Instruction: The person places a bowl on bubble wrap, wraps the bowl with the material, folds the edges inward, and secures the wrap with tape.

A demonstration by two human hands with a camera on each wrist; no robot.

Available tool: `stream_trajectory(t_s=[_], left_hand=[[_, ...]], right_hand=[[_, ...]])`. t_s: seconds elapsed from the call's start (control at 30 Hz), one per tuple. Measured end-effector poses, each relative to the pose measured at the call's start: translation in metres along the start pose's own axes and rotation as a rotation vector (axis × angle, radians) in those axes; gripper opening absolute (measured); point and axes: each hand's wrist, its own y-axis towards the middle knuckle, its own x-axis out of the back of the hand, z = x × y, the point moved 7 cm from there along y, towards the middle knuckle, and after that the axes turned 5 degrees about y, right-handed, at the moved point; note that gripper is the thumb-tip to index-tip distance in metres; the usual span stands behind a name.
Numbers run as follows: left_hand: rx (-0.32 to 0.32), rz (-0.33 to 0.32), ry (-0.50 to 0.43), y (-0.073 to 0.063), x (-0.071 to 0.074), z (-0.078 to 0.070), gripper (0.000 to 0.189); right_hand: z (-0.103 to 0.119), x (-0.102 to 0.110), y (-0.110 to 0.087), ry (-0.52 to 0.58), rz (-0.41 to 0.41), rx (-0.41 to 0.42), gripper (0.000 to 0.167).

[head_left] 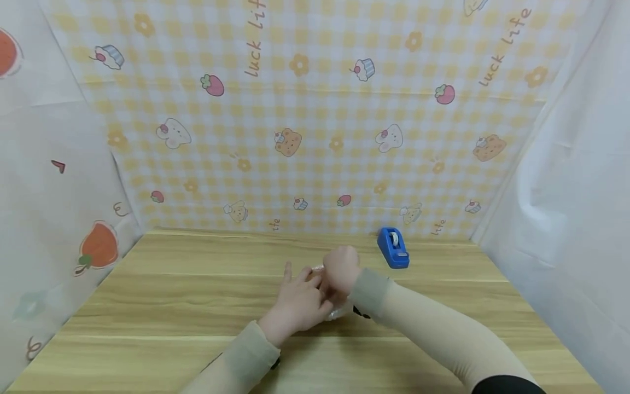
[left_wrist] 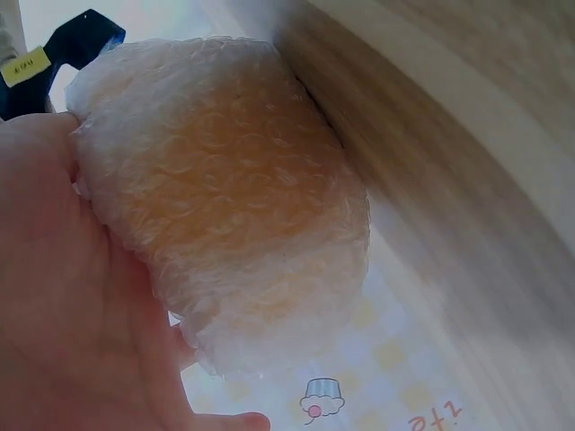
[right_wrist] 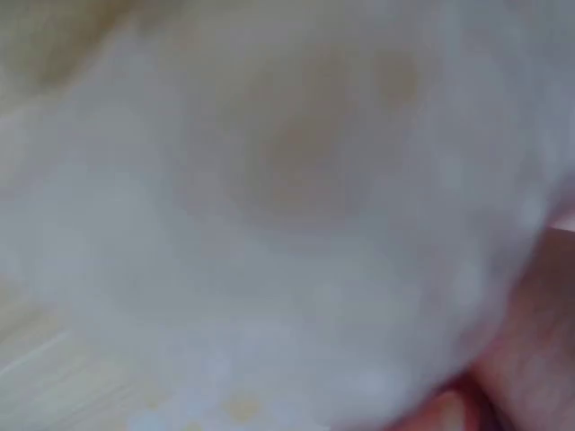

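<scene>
A bundle in clear bubble wrap (left_wrist: pixel 234 180), orange-brown inside, stands on the wooden tabletop between both hands. What it contains is hard to make out. My left hand (head_left: pixel 299 302) holds the bundle from the left, one finger sticking out away from it; in the left wrist view, the palm lies along the wrap's side. The right hand (head_left: pixel 341 269), its fingers curled, pinches the wrap from above and the right. Those fingertips are mostly hidden in the head view. Blurred bubble wrap (right_wrist: pixel 269 269) fills most of the right wrist view, with part of the hand at lower right.
A blue tape dispenser (head_left: pixel 394 249) with a roll in it stands at the back right of the wooden table (head_left: pixel 197 284). Behind rises a yellow checked cloth (head_left: pixel 320 109) with printed cartoons. White cloths hang on the left and right sides.
</scene>
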Motion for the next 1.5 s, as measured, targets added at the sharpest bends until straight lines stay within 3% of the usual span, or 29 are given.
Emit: stream_trajectory(t_s=[0.13,0.3,0.43,0.7,0.93,1.13,1.27,1.5], left_hand=[[0.001,0.007,-0.001,0.002,-0.003,0.000,0.038],[0.005,0.009,-0.019,0.003,-0.005,-0.001,0.035],[0.010,0.015,-0.022,0.003,-0.005,-0.001,0.037],[0.024,0.039,-0.030,0.001,-0.002,0.002,0.039],[0.013,0.032,-0.042,0.001,-0.003,0.001,0.037],[0.011,0.039,-0.039,0.002,-0.002,-0.002,0.038],[0.019,0.043,-0.033,0.002,-0.004,-0.001,0.039],[0.025,0.045,-0.047,0.001,-0.003,0.000,0.039]], right_hand=[[-0.018,-0.013,0.008,0.075,0.108,-0.037,0.038],[-0.034,-0.029,0.015,0.303,0.214,-0.104,0.054],[-0.037,-0.034,0.018,0.337,0.230,-0.091,0.058],[-0.032,-0.032,0.014,0.428,0.236,-0.006,0.043],[-0.037,-0.034,0.005,0.632,0.332,-0.010,0.032],[-0.033,-0.036,0.006,0.668,0.389,0.022,0.027],[-0.029,-0.037,0.005,0.696,0.378,0.005,0.018],[-0.027,-0.036,0.003,0.625,0.341,-0.040,0.020]])
